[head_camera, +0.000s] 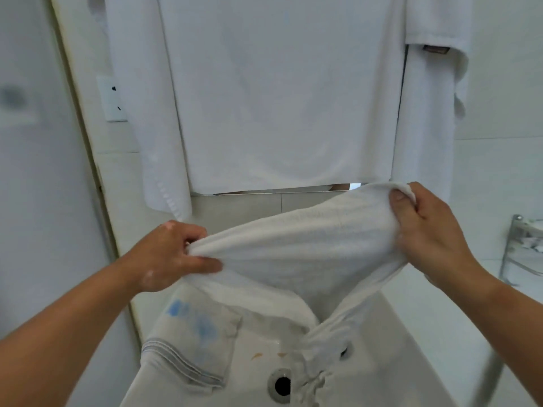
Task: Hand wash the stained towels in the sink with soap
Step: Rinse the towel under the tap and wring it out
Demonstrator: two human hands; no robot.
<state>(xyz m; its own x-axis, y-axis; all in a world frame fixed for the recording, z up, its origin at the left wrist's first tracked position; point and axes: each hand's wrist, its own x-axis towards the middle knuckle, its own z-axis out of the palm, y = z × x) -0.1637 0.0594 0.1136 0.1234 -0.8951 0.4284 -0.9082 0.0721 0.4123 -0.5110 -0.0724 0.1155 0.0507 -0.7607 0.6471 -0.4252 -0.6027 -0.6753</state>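
Head view: on the left, a blue-stained towel (191,333) lies draped over the sink's left rim. Its patches are plainly unwashed, so I judge it not yet treated. The left hand (173,254) pinches a bunched corner of a white towel (308,245), fingers curled tight round the cloth. Pale flecks on its wrist may be suds, though I cannot be sure. The white towel stretches taut across to the right hand (426,230), which grips the other end with the thumb on top. From there a long tail hangs down into the basin. No stain shows on the stretched part, so this towel is probably being checked or wrung midway through its wash. Rinsing, and the whole of the blue-stained towel, seem left to do. No soap bar, bottle or running water is in view.

The sink (411,362) holds the folded edge of the blue-stained towel at its left and a few orange-brown smears (258,355) on bare porcelain near the middle. Beside them is an open drain (282,384), with the white towel's crumpled tail just right of it. No standing water shows. At far right a metal rack (520,245) carries small items too blurred to name.
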